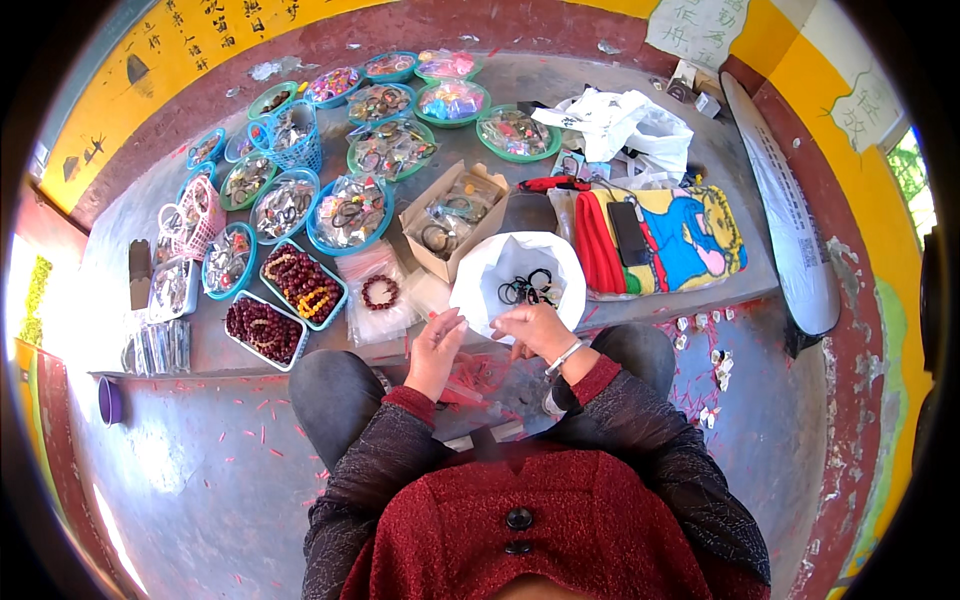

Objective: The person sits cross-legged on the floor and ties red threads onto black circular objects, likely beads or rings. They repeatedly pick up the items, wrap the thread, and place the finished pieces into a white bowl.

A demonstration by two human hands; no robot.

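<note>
Red top (520, 500): sitting nearest the camera, filling the foreground; dark sleeves are pointing toward the platform's near edge.
Left hand (436, 355): hovering left of the bag's near side, fingers bending and tips bunching; can't tell whether they're pinching anything.
Right hand (535, 330): overlapping the bag's near rim, fingers curling inward; tips are partly hiding, can't confirm a pinch.
White bag (475, 285): standing open at the platform (530, 212)'s near edge, right of the edge's middle. Looking thin and soft; sides are probably folding easily. Best hold: rim, both sides.
Black cord loops (520, 291): lying tangled inside the bag. Probably weighing little, bending freely, snagging on each other; not looking fragile. Best hold: one strand, fingertip pinch, away from crossings.
Cardboard box (423, 255): sitting just behind the bag, to its left, holding packaged pieces.
Beaded bracelet (366, 293): resting on clear packets (365, 325) near the same edge; packets are likely slipping under load.
Folded towel (690, 240): lying toward the near right corner, carrying a dark phone (628, 234).
</note>
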